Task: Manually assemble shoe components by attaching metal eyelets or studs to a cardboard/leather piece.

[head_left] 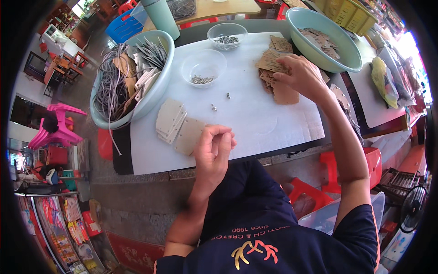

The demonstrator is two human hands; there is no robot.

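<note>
My right hand (302, 75) is at the pile of brown cardboard cards (286, 93) on the right of the white sheet. Its thumb and fingers are bent around the edge of a card there. My left hand (214, 148) is closed near the front edge, fingers curled against the thumb; whatever it may hold is hidden. Just beside it lie a light brown card (189, 136) and several overlapping pale cards (170, 119) with small holes. Tiny metal fasteners (214, 108) and small dark metal pieces (228, 95) rest loose in the middle of the sheet.
Two clear bowls, one with small silvery parts (202, 80) and one with darker parts (226, 39), stand at the back. A pale blue basin (169, 64) holds grey cords and cards at left. A green basin (351, 64) with brown cards stands at right, near a bottle (159, 18).
</note>
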